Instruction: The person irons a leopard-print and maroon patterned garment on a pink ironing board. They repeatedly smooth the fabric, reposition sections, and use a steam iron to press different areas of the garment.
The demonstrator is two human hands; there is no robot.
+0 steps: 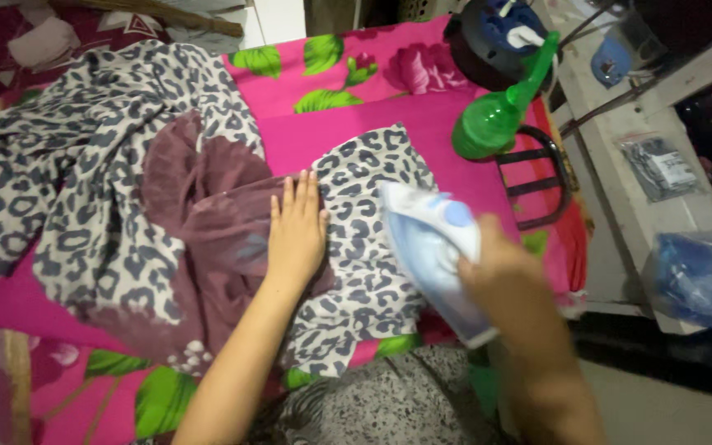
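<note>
In the middle of the frame I see my left hand lying flat and released, fingers together and pointing toward the top, pressing on a sheer, plum-coloured piece of fabric where it overlaps a grey-and-white leopard-print garment. The print cloth is soft and thin-looking, with dark grey blotches on a pale ground; one flattened section spreads from centre frame down toward the lower middle, while the bulk of it lies crumpled in folds across the upper left. The plum fabric is bunched and wrinkled between those two parts, and its lower edge near the bottom left carries a small white floral trim. Just right of centre, my right hand is clenched around the handle of a white and pale-blue electric iron, whose pointed nose aims toward the upper left; it sits over the right edge of the flattened print section, blurred, so I cannot tell whether the soleplate touches the cloth. Everything lies on a bright pink cover with large green leaves and rose blooms. In the upper right a translucent green plastic spray bottle stands near a black metal wire stand, and above it sits a dark round reel with blue parts. At the far right edge a crumpled blue plastic bag rests on a pale ledge.
</note>
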